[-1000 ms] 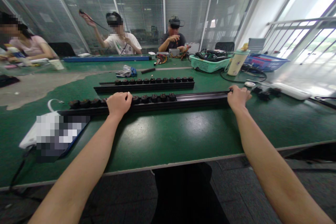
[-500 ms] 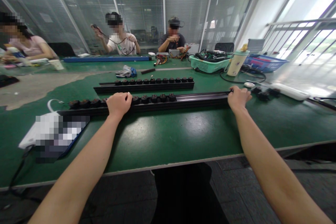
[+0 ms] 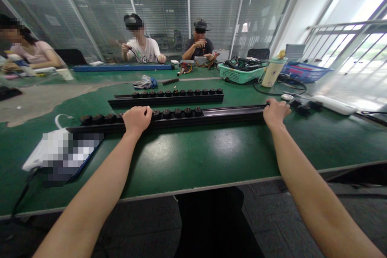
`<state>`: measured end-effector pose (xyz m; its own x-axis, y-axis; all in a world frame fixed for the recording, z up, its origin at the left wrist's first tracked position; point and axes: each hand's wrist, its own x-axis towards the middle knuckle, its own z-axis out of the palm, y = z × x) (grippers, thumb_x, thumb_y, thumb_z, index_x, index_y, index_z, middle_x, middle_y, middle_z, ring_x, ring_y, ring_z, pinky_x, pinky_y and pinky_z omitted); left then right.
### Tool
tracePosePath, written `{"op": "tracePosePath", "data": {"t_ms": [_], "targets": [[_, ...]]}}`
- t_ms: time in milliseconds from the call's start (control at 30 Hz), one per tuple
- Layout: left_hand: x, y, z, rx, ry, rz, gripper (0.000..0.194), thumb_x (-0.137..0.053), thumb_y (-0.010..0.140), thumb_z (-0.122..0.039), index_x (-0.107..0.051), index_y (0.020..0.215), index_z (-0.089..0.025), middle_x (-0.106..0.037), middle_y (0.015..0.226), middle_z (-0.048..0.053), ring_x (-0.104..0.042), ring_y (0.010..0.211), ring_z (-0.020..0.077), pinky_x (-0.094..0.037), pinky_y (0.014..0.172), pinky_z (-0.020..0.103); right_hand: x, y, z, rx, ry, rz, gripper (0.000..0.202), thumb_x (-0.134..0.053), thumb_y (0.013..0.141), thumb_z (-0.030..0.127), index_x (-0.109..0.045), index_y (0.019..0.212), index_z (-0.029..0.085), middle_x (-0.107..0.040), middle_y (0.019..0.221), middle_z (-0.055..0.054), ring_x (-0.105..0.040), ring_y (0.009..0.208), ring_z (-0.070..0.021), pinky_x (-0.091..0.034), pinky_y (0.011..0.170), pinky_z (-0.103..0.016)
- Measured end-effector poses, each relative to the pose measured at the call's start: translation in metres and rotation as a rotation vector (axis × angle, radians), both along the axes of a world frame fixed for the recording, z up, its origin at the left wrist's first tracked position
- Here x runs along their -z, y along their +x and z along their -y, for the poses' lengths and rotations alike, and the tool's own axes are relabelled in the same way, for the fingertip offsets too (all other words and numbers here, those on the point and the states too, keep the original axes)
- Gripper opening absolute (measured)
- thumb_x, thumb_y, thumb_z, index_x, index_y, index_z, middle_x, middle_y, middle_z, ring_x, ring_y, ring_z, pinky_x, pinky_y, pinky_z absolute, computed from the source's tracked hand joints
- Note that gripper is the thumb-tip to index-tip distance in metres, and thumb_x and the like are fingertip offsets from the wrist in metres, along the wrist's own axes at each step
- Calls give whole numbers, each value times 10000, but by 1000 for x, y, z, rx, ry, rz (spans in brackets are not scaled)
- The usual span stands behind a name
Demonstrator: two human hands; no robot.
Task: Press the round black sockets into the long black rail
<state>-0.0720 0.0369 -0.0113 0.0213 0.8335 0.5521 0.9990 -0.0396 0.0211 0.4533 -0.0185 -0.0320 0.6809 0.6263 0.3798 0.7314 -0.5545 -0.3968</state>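
A long black rail [image 3: 232, 113] lies across the green table in front of me. Round black socket-like modules [image 3: 177, 112] sit in a row along its left and middle parts, while its right stretch shows a bare, shiny channel. My left hand [image 3: 137, 121] is closed over the rail among the modules, covering some of them. At the rail's right end my right hand [image 3: 275, 112] is closed round the tip, and its fingers partly hide what they grip. Behind lies a second, shorter black rail [image 3: 169, 100] with a similar row of modules.
To the left are a white box [image 3: 34, 155] with a cable and a dark blue-edged phone-like item [image 3: 80, 169]. Loose black parts [image 3: 305, 107], a tumbler [image 3: 273, 73], a green basket [image 3: 238, 75] and a blue basket [image 3: 311, 73] stand right. Three people sit across the table.
My hands and the long rail stay almost still. Across the table, the person in white has lowered the raised hand with the cable and moved the other hand down to the table.
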Motion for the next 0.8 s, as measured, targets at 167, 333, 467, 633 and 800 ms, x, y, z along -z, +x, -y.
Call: {"op": "tracePosePath", "data": {"t_ms": [167, 333, 467, 633, 800], "targets": [[1, -1, -1, 5, 0, 1, 556, -301, 1043, -434, -760, 842, -194, -784, 982, 163, -693, 941, 325, -331, 668, 376, -2, 1, 1, 11, -19, -9, 491, -438, 1025, 209, -738, 1413, 191, -592, 1343, -249, -503, 1243, -369, -374, 1050, -507], [-1, 1, 1, 5, -7, 10, 558, -298, 1038, -431, -769, 857, -192, -777, 977, 166, -687, 930, 322, -343, 675, 376, 1, 5, 0, 25, -11, -6, 490, -427, 1037, 217, -734, 1419, 198, -589, 1355, -237, -492, 1245, -359, -368, 1045, -491], [-1, 0, 1, 13, -7, 30, 557, -299, 1032, -431, -773, 857, -196, -769, 961, 165, -679, 923, 322, -355, 688, 371, 3, 7, 1, 40, 15, -5, 496, -427, 1029, 212, -734, 1419, 198, -596, 1360, -238, -496, 1245, -362, -377, 1043, -507], [1, -3, -1, 19, 1, 36, 574, -287, 1029, -449, -774, 861, -196, -760, 942, 171, -678, 915, 325, -347, 686, 372, 1, 9, 2, 19, 18, 29, 499, -441, 1000, 217, -752, 1387, 166, -608, 1339, -265, -539, 1217, -386, -414, 1016, -527], [1, -4, -1, 23, -1, 43, 586, -283, 1025, -455, -783, 865, -195, -763, 957, 180, -677, 910, 333, -362, 691, 377, -1, 35, -5, -78, -59, 106, 467, -506, 945, 202, -778, 1321, 155, -658, 1271, -251, -597, 1165, -369, -449, 999, -504]]}}
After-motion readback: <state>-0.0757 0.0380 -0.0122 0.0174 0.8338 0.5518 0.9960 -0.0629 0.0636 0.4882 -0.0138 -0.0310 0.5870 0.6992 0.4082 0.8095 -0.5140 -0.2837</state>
